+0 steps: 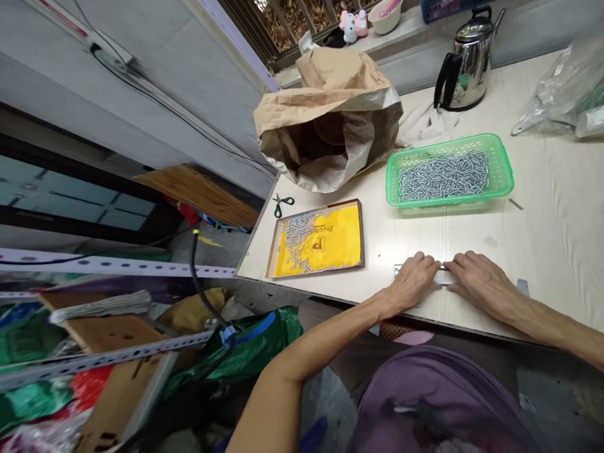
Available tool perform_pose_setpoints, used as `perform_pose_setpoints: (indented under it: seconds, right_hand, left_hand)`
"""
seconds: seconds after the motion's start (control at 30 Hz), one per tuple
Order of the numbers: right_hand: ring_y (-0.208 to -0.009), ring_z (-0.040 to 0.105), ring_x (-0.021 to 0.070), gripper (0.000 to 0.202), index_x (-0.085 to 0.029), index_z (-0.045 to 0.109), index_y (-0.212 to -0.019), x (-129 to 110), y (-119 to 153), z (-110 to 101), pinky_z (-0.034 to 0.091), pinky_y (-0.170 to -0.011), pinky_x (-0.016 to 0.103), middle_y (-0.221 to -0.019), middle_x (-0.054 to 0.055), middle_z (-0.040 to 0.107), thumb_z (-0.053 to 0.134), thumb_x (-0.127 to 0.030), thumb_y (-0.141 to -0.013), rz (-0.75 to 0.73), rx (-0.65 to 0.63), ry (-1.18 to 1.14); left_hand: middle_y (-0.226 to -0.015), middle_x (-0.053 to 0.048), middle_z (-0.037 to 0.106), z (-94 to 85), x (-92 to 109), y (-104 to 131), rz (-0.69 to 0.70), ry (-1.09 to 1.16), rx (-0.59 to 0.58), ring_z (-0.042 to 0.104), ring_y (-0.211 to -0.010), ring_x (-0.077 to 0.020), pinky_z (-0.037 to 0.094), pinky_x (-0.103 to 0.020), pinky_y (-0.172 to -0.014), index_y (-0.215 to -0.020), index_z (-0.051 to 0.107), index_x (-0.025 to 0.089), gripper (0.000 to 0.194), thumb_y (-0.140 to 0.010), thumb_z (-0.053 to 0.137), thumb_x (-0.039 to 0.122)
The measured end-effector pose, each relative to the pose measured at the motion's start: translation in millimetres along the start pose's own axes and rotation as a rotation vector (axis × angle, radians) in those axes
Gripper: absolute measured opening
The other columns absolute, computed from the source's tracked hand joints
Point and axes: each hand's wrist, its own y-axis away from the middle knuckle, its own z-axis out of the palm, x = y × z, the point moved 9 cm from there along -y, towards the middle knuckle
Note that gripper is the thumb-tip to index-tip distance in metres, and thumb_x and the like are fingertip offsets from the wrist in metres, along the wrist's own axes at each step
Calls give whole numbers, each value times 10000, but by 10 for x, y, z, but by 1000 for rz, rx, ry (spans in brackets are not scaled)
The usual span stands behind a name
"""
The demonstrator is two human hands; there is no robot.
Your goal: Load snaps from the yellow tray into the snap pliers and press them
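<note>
Strip [442, 277] lies gripped by left hand [415, 280] and right hand [480, 282]. We judge this steadying; next move needs even pressure.

My strip [442, 277] looks smooth metal | basket [500, 165]: glossy plastic | kettle [472, 69]: polished metal | sack [342, 72]: matt, creased paper | my clothing [425, 384]: matt cloth

Left hand [415, 281], right hand [482, 281]: two hands, centre of the clock. Metal bar [442, 277], between them: one. Shallow tray [363, 238], toward 9 o'clock: one. Scissors [279, 202], 10: one pair. Paper sack [325, 95], 11: one. Green basket [504, 171], 12: one. Kettle [470, 72], 12, farther: one. Small metal pieces [443, 176], in basket and tray: too many to count. Worktop [557, 207]: one.
</note>
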Motion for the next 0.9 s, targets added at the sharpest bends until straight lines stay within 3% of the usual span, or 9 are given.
perform_pose_setpoints:
  seconds: [0.13, 0.23, 0.3, 0.4, 0.5, 0.6, 0.73, 0.8, 0.9]
  right_hand:
    - [-709, 517, 197, 199, -175, 602, -788, 15, -44, 21, 369, -658, 311, -721, 54, 572, 457, -183, -924, 2, 36, -41]
    - [-729, 525, 205, 176, -169, 612, -821, 45, -62, 31, 396, -670, 317, -759, 66, 592, 470, -201, -918, 11, 20, -49]
    - [-805, 542, 229, 143, -153, 621, -952, 111, -68, 6, 429, -706, 328, -856, 92, 617, 517, -231, -893, 21, 19, -68]
    - [-941, 548, 280, 418, -123, 571, -1156, 228, -80, -13, 462, -781, 373, -1037, 149, 619, 602, -393, -839, -28, 12, -133]
    - [-930, 563, 280, 499, -120, 574, -1172, 333, -127, 31, 474, -785, 387, -1064, 165, 619, 539, -507, -860, -98, -25, -207]
    - [-874, 563, 252, 372, -141, 623, -1061, 483, -267, 43, 467, -762, 369, -970, 139, 631, 365, -388, -955, -31, -22, -199]
    - [-860, 552, 259, 355, -134, 642, -910, 597, -545, 1, 449, -786, 378, -879, 140, 637, 325, -285, -961, 90, -34, -110]
    - [-859, 561, 269, 336, -130, 650, -942, 488, -652, 3, 457, -771, 391, -888, 144, 643, 343, -266, -946, 46, -54, -84]
    - [-833, 578, 258, 311, -231, 675, -974, 2, -669, 72, 490, -698, 387, -924, 111, 650, 371, -271, -923, -236, -53, -141]
  left_hand:
    - [-975, -91, 605, 4, -65, -65, -31, 4, 32, 528, -982, -235, 475, -366, -802, -974, 568, 141, 195, -958, 464, 305]
    - [-955, -86, 614, 21, -95, -79, -29, 11, 85, 548, -977, -236, 492, -368, -801, -991, 570, 150, 190, -953, 473, 309]
    - [-1046, -112, 619, 34, -110, -45, -56, 11, 180, 559, -1020, -248, 503, -396, -834, -1103, 544, 142, 235, -949, 480, 307]
    - [-1295, -186, 544, 108, -46, 90, -110, -16, 372, 501, -1220, -285, 458, -467, -981, -1256, 480, 108, 330, -962, 427, 250]
    - [-1390, -187, 491, 271, 162, 215, -111, -45, 477, 405, -1346, -286, 394, -489, -1070, -1283, 493, 108, 355, -978, 362, 234]
    - [-1345, -151, 544, 350, 351, 259, -88, -32, 507, 435, -1328, -272, 386, -496, -1079, -1275, 519, 146, 388, -976, 392, 360]
    - [-1262, -118, 600, 222, 405, 266, -81, -41, 505, 480, -1284, -252, 361, -479, -1100, -1237, 557, 154, 411, -970, 401, 425]
    - [-1278, -114, 590, 131, 405, 271, -99, -75, 495, 465, -1298, -246, 341, -462, -1115, -1239, 568, 151, 439, -981, 357, 438]
    - [-1317, -80, 571, 136, 486, 231, -105, -153, 435, 440, -1316, -225, 320, -416, -1133, -1229, 602, 183, 472, -991, 301, 457]
